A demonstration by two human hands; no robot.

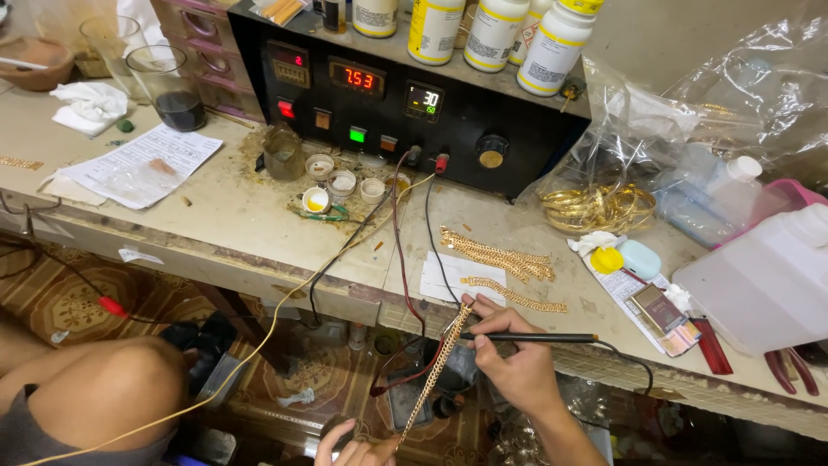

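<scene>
A person sits at a stained workbench [216,216], both hands held out in front of its edge. The right hand [517,367] is closed in a pen grip around a slim black wand [530,337] with a cable trailing from its back end, its tip touching the upper end of a flat gold chain [429,380]. The left hand [358,449], low in view, pinches the chain's bottom end, keeping it taut and slanted. More gold chains [500,255] lie on the bench beside white paper slips [444,276], before a black power supply box [414,103] with lit red displays. Good work here likely means steady tension and slow, even tip contact along each link.
</scene>
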